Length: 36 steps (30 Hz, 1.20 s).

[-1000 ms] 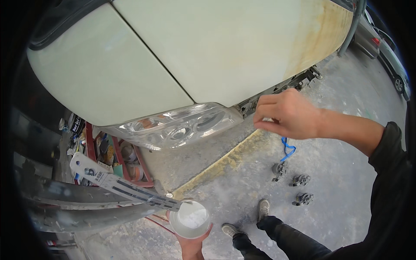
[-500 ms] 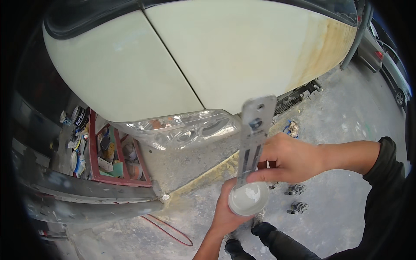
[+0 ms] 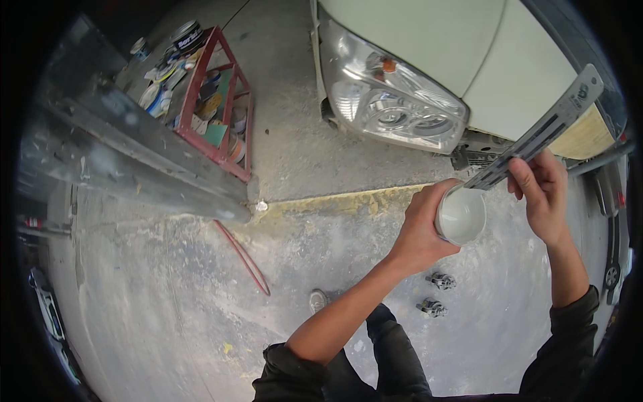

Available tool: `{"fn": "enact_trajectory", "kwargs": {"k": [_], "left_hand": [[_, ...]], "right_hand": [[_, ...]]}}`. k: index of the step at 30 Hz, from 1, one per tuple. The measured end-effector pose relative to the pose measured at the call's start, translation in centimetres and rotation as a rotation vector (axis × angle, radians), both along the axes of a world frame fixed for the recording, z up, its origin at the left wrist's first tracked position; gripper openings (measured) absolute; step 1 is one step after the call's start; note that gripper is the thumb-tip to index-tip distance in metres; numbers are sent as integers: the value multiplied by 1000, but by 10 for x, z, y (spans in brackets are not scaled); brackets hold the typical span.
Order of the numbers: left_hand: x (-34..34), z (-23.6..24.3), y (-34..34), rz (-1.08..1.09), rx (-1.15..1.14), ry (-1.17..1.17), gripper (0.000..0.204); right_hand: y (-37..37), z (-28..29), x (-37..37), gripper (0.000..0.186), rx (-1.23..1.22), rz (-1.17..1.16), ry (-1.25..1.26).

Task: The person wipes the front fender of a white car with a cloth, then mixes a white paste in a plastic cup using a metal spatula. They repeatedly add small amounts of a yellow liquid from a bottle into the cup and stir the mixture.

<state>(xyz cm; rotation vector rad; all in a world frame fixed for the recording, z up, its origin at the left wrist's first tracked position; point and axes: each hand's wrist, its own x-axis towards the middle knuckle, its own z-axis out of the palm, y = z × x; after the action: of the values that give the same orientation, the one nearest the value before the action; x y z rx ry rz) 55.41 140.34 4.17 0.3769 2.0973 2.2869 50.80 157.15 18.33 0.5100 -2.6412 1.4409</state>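
My left hand (image 3: 423, 233) is wrapped around the side of a whitish mixing cup (image 3: 467, 231), whose open mouth faces up toward me. Pale contents show at its bottom. Between the thumb and fingers of my right hand (image 3: 544, 191) is a long flat grey mixing stick (image 3: 559, 119) with dark markings and a hole at its upper end. The stick slants down to the left, its lower tip at the cup's far rim. Whether that tip touches the rim I cannot tell.
Ahead is a pale vehicle front (image 3: 435, 33) with a clear headlight (image 3: 395, 107). A red metal rack (image 3: 191, 120) with cans and sanding supplies stands left, beside grey posts (image 3: 134, 157). A red hose (image 3: 244, 261) and two small metal fittings (image 3: 434, 308) lie on the floor.
My view has swung left, so the rack and headlight show more fully. Both hands have moved apart a little, and the stick has tilted from near upright to slanting right.
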Motion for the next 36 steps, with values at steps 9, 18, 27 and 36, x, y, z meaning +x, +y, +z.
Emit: {"fn": "enact_trajectory", "kwargs": {"k": [9, 18, 27, 36], "left_hand": [[-19, -6, -18, 30, 6, -16, 88], [-98, 79, 38, -88, 238, 28, 83], [-134, 107, 52, -42, 263, -14, 81], [-145, 117, 56, 33, 238, -23, 80]], "right_hand": [[-7, 1, -13, 18, -111, -73, 5], [35, 77, -70, 21, -45, -93, 210], [43, 89, -111, 22, 20, -133, 383], [34, 98, -124, 27, 65, -122, 424]]}}
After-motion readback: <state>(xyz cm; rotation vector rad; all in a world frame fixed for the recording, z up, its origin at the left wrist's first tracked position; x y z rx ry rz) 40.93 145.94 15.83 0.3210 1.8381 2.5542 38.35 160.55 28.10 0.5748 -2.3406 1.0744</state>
